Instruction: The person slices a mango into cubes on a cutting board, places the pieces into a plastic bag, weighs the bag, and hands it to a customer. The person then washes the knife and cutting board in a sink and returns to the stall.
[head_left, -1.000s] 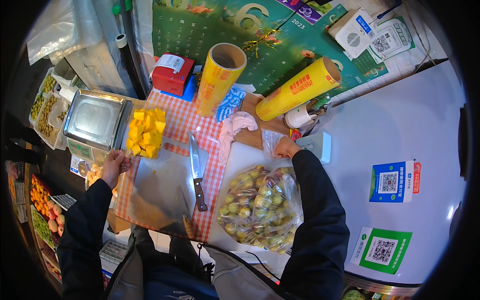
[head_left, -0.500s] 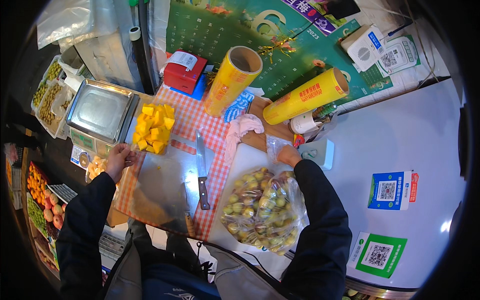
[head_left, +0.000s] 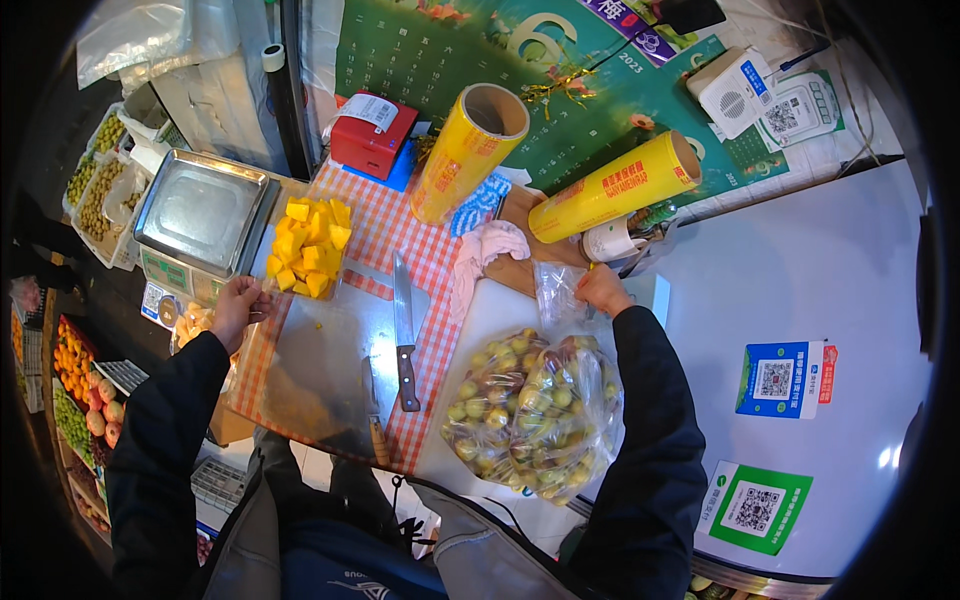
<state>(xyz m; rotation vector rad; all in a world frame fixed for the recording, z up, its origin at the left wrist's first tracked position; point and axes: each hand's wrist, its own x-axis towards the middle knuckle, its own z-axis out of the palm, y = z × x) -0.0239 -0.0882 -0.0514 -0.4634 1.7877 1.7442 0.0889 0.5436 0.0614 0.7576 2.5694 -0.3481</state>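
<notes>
My left hand (head_left: 242, 305) pinches the lower-left corner of a clear container heaped with yellow fruit cubes (head_left: 308, 250), beside a steel-topped scale (head_left: 200, 212). My right hand (head_left: 598, 290) grips a thin clear plastic bag (head_left: 555, 295) at the back of a white board, above two large bags of green-purple round fruit (head_left: 530, 410). A long dark-handled knife (head_left: 405, 330) lies on a metal sheet (head_left: 300, 370) over a checked cloth, with a wooden-handled knife (head_left: 376, 420) below it.
Two yellow wrap rolls (head_left: 460, 165), a red box (head_left: 365, 145) and a pink cloth (head_left: 490, 250) sit at the back. A pale surface (head_left: 780, 260) with payment signs fills the right. Crates of fruit (head_left: 100, 200) and another person's dark legs (head_left: 45, 260) are at far left.
My right hand has moved up and to the right, with more of the clear bag spread out. My left hand stays at the container's corner. The view has shifted slightly.
</notes>
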